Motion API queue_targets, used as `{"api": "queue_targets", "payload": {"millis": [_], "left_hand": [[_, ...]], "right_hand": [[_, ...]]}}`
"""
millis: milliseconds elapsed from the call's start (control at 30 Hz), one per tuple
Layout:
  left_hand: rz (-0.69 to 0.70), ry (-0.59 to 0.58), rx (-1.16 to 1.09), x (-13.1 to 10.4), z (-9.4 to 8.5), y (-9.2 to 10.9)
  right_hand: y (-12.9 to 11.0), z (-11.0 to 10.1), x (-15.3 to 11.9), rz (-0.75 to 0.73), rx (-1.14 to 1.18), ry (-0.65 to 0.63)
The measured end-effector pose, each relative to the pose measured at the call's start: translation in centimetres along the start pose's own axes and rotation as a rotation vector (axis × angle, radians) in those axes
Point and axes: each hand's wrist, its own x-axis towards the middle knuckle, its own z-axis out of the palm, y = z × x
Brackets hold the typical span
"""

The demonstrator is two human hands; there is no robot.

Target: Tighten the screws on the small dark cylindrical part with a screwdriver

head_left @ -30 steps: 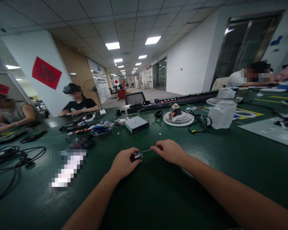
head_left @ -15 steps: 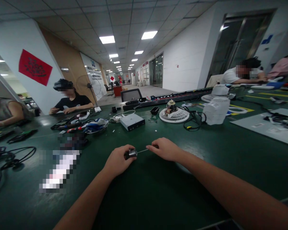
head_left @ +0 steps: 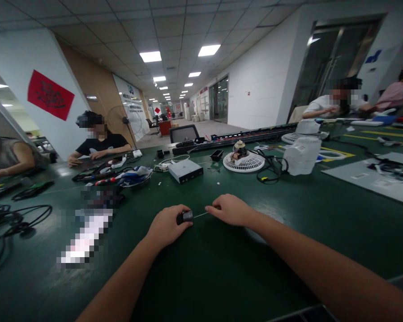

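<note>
Between the thumb and fingers of my left hand (head_left: 169,223) is a small metal cylinder (head_left: 187,216), dark at one end and shaped like a small motor. My right hand (head_left: 230,209) is closed around a thin-shafted tool, seemingly a screwdriver (head_left: 200,215), whose handle is mostly hidden by the fingers. Its bare shaft points left at the end face of the cylinder; whether the tip touches it I cannot tell. Both hands are low over the green table (head_left: 195,277).
Ahead lie a grey box-shaped drive (head_left: 185,171), a small black tray (head_left: 216,154), and a white round grille with a motor (head_left: 244,162). A white housing (head_left: 302,155) stands right, beside black cables (head_left: 272,172). Bundled tools (head_left: 130,176) lie left. Co-workers sit across the table.
The cylinder in my left hand has tilted slightly and its face looks darker. My right hand has barely moved. A co-worker at the far right has raised their head a little.
</note>
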Motion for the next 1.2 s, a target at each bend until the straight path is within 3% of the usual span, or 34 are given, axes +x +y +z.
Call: {"api": "queue_targets", "payload": {"millis": [200, 333, 467, 633, 767, 933, 1100, 1200], "left_hand": [[0.028, 0.019, 0.027, 0.09, 0.09, -0.23], [0.024, 0.014, 0.006, 0.08, 0.11, 0.00], [0.023, 0.016, 0.010, 0.06, 0.10, 0.16], [0.033, 0.016, -0.002, 0.04, 0.19, -0.01], [0.037, 0.029, 0.015, 0.07, 0.32, -0.21], [0.016, 0.004, -0.005, 0.02, 0.37, -0.08], [0.026, -0.023, 0.044, -0.05, 0.37, 0.40], [0.027, -0.009, 0.066, -0.11, 0.35, 0.58]], "right_hand": [[0.13, -0.08, 0.08, 0.041, 0.023, 0.062], [0.03, -0.03, 0.07, -0.007, 0.082, -0.001], [0.16, 0.13, 0.09, 0.023, 0.017, 0.080], [0.44, 0.11, 0.21, -0.010, 0.060, -0.001], [0.26, 0.08, 0.14, 0.039, -0.005, 0.097], [0.02, -0.04, -0.01, 0.001, 0.029, -0.006], [-0.27, -0.11, -0.06, 0.069, -0.070, 0.090], [-0.40, -0.11, -0.13, 0.033, -0.066, 0.044]]}}
